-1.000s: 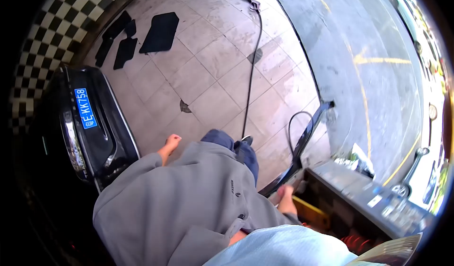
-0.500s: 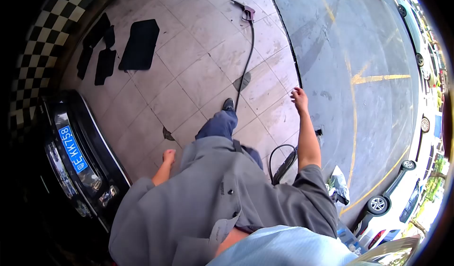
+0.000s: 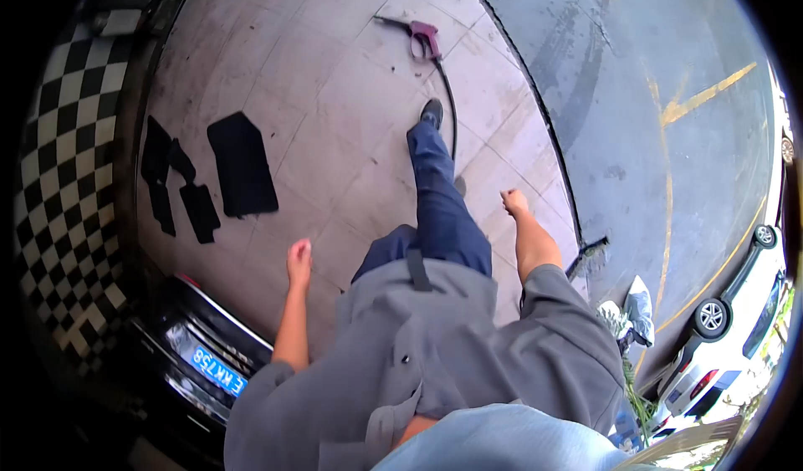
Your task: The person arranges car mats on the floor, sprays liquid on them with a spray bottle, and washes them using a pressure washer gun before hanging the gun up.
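My left hand hangs at my side, its fingers loosely bent and nothing visible in it. It is nearest to the black car. Out to the other side, my right hand is held with its fingers curled in and also shows nothing in its grasp. A purple-red spray gun with a dark nozzle lies on the tiles ahead, touched by neither hand. Its black hose runs back past my front shoe and is partly hidden by my leg.
Several black car mats lie on the tiled floor at left, near a checkered surface. A dark edge divides the tiles from grey pavement at right. A plastic bag and a white car are at lower right.
I have stepped forward, so the spray gun and mats appear closer. My left hand has swung forward and my right hand has come back and lower. The black car has slid backward in view.
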Tool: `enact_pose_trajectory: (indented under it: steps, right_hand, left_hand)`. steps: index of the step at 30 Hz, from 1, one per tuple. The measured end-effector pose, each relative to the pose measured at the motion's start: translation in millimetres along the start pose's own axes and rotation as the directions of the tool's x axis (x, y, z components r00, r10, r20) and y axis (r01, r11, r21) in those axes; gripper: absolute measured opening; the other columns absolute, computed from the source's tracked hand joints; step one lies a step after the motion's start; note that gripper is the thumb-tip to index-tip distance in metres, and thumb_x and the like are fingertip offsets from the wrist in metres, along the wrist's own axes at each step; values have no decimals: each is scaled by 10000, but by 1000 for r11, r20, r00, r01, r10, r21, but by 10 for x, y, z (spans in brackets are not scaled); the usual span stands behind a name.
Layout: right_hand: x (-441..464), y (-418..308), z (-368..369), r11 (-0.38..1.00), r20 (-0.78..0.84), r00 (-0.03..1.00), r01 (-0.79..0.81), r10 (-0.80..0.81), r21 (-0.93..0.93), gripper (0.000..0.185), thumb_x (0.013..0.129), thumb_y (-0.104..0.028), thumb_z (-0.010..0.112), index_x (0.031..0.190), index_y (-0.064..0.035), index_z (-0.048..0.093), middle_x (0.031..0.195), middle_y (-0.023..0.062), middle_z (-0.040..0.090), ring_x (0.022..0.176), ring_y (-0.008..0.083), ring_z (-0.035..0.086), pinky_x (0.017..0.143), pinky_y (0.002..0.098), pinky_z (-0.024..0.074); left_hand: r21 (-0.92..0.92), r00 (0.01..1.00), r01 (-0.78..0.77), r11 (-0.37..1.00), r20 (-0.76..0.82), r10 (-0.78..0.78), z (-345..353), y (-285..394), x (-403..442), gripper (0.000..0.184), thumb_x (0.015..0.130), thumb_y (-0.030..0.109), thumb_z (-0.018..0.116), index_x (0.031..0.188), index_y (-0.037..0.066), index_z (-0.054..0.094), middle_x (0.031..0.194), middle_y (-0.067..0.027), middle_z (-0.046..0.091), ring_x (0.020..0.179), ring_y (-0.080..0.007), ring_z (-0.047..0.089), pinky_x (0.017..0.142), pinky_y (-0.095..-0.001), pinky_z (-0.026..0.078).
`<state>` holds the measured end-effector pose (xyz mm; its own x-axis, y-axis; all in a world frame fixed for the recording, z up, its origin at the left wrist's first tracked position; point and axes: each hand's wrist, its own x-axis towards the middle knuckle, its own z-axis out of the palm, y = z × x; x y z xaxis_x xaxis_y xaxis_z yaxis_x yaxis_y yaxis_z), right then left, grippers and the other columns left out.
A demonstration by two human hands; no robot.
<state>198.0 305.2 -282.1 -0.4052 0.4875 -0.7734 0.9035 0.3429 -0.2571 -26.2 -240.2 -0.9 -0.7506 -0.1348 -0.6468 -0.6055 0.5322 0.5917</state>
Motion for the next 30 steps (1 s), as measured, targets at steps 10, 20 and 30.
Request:
enact_pose_trajectory:
  steps: [10,20,30]
  right_hand:
    - [3631,-4272,452,927,-51,940,341,-337,159,373,772,-335,588,983,-28,576,924,190,617,893,337,582,776,409,461]
    - [4808,-5089,1336,984,-279,960,87,-40,158,241,876,-240,452,917,-3,435,913,232,535,860,396,555,738,467,456]
    - [-56,-5477,-1673,715,-711,310,122,631,688,189,880,-202,516,877,-18,473,773,202,526,719,404,520,617,438,413]
  left_hand:
    - [373,864,480,794,-43,-502,-368,-241,673,124,868,170,540,916,66,586,678,14,516,593,-72,460,538,-199,396]
    - [522,927,331,786,-24,-375,-1236,1881,4082,132,873,176,536,929,66,584,693,19,508,610,-72,454,560,-193,393]
    - [413,512,-768,490,855,81,662,5742,5285,286,852,181,562,1101,43,539,1081,-79,491,965,-188,499,855,-292,406]
